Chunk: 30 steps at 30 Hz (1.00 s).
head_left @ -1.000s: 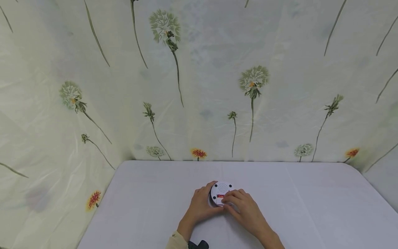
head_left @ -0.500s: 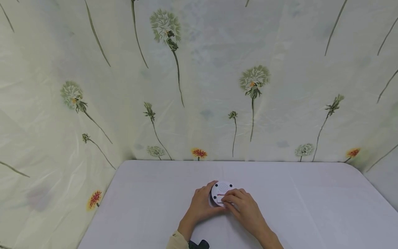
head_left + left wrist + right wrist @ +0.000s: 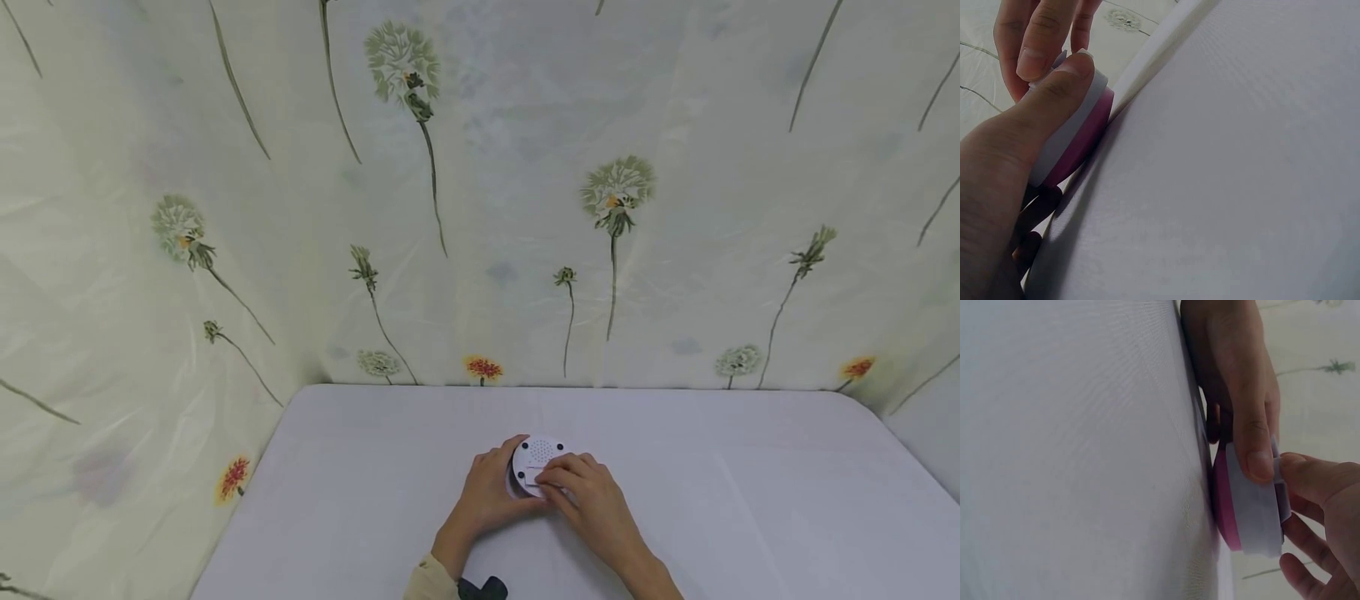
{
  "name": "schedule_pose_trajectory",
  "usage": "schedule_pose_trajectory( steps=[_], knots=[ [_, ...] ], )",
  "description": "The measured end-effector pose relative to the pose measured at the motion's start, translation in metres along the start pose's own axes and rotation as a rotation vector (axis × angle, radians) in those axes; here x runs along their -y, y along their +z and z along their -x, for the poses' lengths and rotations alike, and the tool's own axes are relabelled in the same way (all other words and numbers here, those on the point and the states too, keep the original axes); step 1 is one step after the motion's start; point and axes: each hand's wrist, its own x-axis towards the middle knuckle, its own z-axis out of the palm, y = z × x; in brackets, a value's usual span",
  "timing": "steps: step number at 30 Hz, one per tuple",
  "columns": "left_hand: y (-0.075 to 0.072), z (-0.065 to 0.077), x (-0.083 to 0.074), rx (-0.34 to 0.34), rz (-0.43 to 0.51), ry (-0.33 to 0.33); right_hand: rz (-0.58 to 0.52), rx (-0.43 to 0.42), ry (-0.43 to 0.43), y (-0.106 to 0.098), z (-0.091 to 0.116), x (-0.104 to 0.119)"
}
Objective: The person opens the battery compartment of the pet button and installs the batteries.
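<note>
A round white device (image 3: 542, 451) lies face down on the table, its underside showing speaker holes and black rubber feet. Its lower part is magenta, as the right wrist view of the device (image 3: 1254, 515) shows. My left hand (image 3: 486, 493) grips it from the left, thumb along the near side, fingers round the far side. With thumb and fingers, my right hand (image 3: 597, 507) pinches a small white battery cover (image 3: 532, 476) on the underside. The right fingers hide much of that cover. In the left wrist view, the left thumb (image 3: 1054, 97) presses the device's white rim.
The table (image 3: 750, 483) has a white cloth over it. Behind and beside it hangs a curtain (image 3: 510, 208) printed with dandelions. A black strap mount (image 3: 483, 588) sits at the left wrist by the sleeve (image 3: 431, 578).
The red strip on the device's underside has narrowed and vanished as the battery cover slid over it. Both hands keep their hold on nearly the same spots.
</note>
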Motion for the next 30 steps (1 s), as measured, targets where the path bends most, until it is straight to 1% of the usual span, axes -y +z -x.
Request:
schedule_pose_trajectory(
  steps=[11, 22, 30],
  knots=[
    [-0.0001, -0.0004, -0.0002, 0.01, 0.004, -0.025, 0.007, -0.017, 0.018, 0.0028, -0.0006, 0.0006],
    [0.0001, -0.0007, -0.0009, 0.015, 0.032, -0.025, -0.001, -0.044, -0.047, 0.0028, -0.0001, -0.0012],
    [-0.0016, 0.0002, -0.0019, 0.015, 0.031, -0.022, -0.006, -0.042, -0.06, 0.0044, -0.0003, -0.0027]
  ],
)
